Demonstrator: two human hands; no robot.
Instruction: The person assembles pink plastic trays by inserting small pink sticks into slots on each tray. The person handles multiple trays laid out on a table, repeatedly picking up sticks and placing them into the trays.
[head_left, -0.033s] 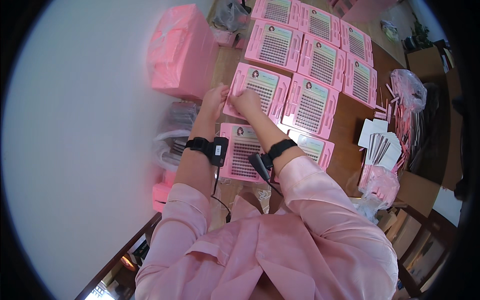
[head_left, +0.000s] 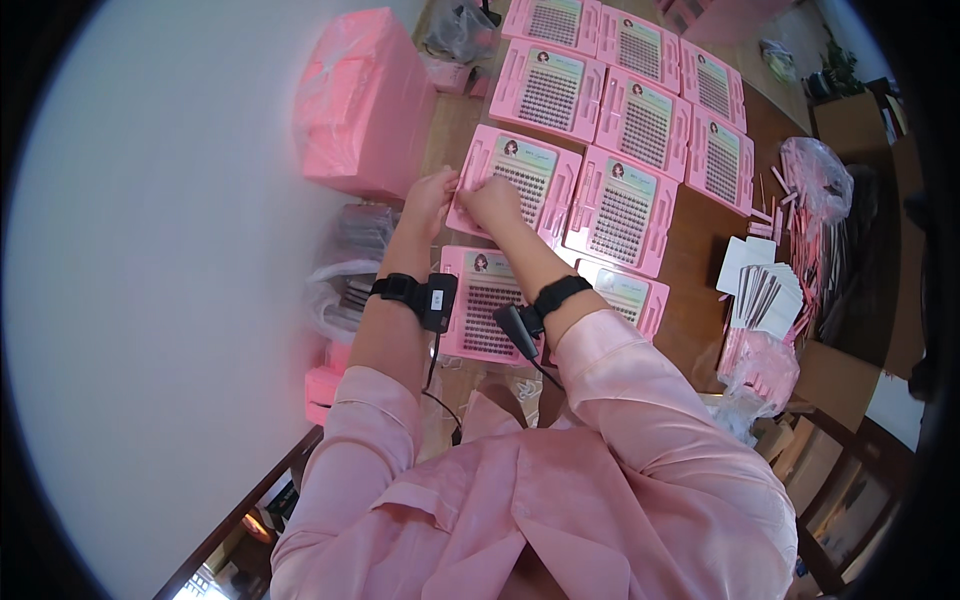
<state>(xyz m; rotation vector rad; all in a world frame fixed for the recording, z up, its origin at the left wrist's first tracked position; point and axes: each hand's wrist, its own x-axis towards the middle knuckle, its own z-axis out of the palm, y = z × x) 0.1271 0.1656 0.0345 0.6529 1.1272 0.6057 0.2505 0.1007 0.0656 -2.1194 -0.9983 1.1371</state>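
Note:
In front of me lies a pink eyelash tray (head_left: 545, 205) with rows of dark lash clusters, a printed card at the top and moulded slots along its sides. My left hand (head_left: 430, 203) is at its left edge, the bent fingers against the rim. Over the left side slot, my right hand (head_left: 494, 205) has its fingers drawn together, pointing down and left. The back of that hand hides whatever the fingertips hold. Closer to me are another lash tray (head_left: 490, 315) and a partly covered tray (head_left: 625, 295) beneath my right forearm.
Several similar trays (head_left: 640, 120) stand in rows on the brown table (head_left: 690, 260). At the right are fanned white cards (head_left: 770, 300), pink tubes and a clear plastic bag (head_left: 818, 180). A tall wrapped pink stack (head_left: 370, 110) stands left by the white wall (head_left: 170, 250). Cardboard boxes (head_left: 850, 385) sit far right.

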